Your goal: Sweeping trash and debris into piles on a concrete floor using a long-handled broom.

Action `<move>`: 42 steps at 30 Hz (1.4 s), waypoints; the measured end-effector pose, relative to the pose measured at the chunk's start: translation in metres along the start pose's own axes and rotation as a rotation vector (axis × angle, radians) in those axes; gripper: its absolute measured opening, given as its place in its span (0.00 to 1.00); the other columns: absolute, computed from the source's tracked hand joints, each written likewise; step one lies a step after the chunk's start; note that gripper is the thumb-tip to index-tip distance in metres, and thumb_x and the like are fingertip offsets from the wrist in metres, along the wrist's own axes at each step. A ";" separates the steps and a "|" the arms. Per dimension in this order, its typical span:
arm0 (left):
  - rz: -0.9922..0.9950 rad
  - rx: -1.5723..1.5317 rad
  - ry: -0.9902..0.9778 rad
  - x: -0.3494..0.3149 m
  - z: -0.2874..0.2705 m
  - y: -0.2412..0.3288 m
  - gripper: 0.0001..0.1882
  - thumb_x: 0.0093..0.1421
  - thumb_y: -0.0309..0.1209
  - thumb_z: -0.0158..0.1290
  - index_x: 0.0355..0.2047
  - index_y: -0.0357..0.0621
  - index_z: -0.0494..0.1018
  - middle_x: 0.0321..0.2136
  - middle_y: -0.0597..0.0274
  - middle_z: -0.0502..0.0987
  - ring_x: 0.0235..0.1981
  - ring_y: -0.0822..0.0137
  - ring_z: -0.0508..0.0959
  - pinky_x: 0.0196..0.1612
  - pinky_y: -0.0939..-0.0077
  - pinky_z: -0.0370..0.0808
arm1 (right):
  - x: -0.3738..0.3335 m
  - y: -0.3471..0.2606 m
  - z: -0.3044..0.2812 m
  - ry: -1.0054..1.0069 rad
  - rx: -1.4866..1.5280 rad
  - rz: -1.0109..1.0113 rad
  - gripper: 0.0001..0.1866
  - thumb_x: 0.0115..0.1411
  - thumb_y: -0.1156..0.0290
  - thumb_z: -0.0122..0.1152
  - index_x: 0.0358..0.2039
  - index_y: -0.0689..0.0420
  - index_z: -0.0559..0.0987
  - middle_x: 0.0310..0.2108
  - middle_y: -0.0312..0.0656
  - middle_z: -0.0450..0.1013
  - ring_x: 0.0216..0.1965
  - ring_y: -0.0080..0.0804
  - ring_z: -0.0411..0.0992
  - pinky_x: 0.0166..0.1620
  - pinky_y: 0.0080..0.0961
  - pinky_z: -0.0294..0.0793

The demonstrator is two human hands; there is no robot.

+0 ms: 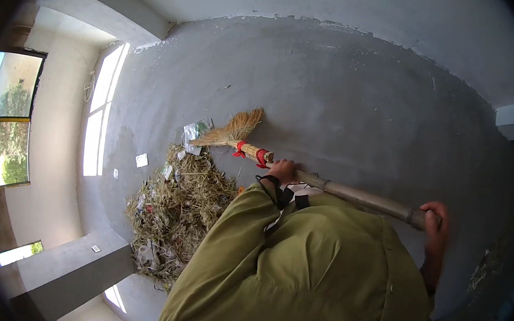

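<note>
A straw broom (358,197) with a thick bamboo handle lies slantwise across the view in front of me. My left hand (282,171) is closed around the handle just behind the head, where red ties (261,156) bind it. At the handle's right end my right hand (436,220) is wrapped around it, thumb on top. The fanned bristles (235,129) point to the far left and touch or overlap a silvery wrapper (191,137) at the edge of a heap of straw and litter (187,206).
The grey floor (349,101) meets a wall along the far side. A white scrap (141,160) lies left of the heap. A square pillar (73,270) stands at the lower left, with windows (7,121) beyond. More straw (490,263) lies at the right.
</note>
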State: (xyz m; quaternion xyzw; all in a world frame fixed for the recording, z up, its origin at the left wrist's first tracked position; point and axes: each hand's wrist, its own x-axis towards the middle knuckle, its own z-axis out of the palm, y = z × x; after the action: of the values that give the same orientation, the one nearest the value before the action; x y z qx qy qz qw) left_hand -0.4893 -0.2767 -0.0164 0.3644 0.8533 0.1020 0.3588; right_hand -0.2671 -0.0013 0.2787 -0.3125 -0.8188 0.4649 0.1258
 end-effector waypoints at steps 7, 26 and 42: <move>-0.395 -0.172 -0.039 -0.108 0.069 -0.033 0.20 0.38 0.46 0.56 0.32 0.53 0.73 0.34 0.62 0.72 0.43 0.59 0.68 0.45 0.62 0.63 | 0.059 0.035 0.051 -0.490 0.192 0.327 0.14 0.55 0.59 0.47 0.32 0.58 0.67 0.24 0.38 0.66 0.16 0.22 0.67 0.19 0.15 0.66; -0.355 -0.044 0.214 -0.144 0.026 -0.004 0.15 0.39 0.41 0.57 0.27 0.51 0.72 0.27 0.64 0.73 0.37 0.60 0.71 0.39 0.65 0.63 | 0.078 0.122 0.052 -0.434 0.508 0.489 0.18 0.54 0.54 0.42 0.33 0.55 0.67 0.20 0.38 0.66 0.15 0.24 0.65 0.18 0.18 0.64; 0.292 0.008 0.393 0.059 -0.084 0.006 0.12 0.37 0.35 0.59 0.24 0.51 0.72 0.25 0.66 0.71 0.36 0.63 0.70 0.41 0.69 0.63 | -0.013 0.055 0.006 0.164 0.327 0.174 0.19 0.57 0.56 0.36 0.35 0.59 0.65 0.24 0.41 0.66 0.18 0.27 0.65 0.23 0.21 0.66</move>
State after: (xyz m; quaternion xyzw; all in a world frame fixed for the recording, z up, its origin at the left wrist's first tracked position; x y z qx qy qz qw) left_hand -0.5715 -0.2239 0.0147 0.4584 0.8454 0.2181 0.1660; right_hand -0.2378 0.0068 0.2300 -0.3942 -0.6894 0.5737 0.2004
